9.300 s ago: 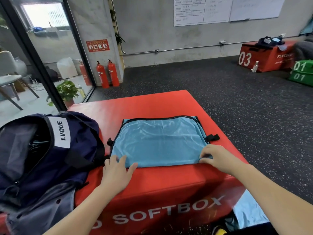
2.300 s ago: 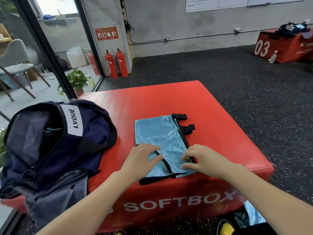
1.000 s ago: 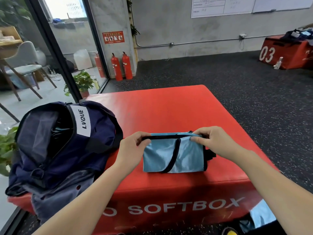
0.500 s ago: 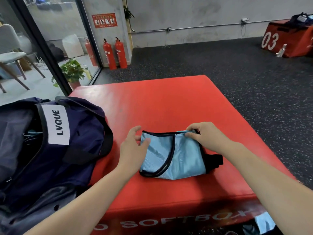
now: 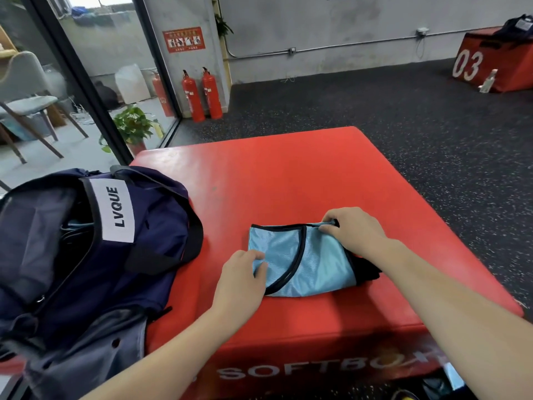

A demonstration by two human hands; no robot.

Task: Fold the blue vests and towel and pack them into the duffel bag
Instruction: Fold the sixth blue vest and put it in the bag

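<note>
Nearest the person, along the front edge of the red soft box (image 5: 288,174), both forearms reached in over the lettered face. The left hand (image 5: 240,280) gripped the left end of the folded blue vest (image 5: 305,261), thumb curled over the cloth and fingers tucked beneath. The right hand (image 5: 353,229) pinched the vest's far right corner at its black trim, so the two hands sat apart, one at each end of the bundle. The vest lay as a small packet toward the front right part of the box top, black straps bunched at its right end.

Folding of this vest looked finished, and the step in hand seemed to be lifting the packet for packing. The navy duffel bag (image 5: 95,243) stood at the front left corner, overhanging the left edge, its mouth open and something pale blue showing inside. The next move would call for keeping both ends clamped so the layers did not slip apart, then carrying the packet left into that opening.

Beyond the far edge lay dark speckled floor (image 5: 403,125).
</note>
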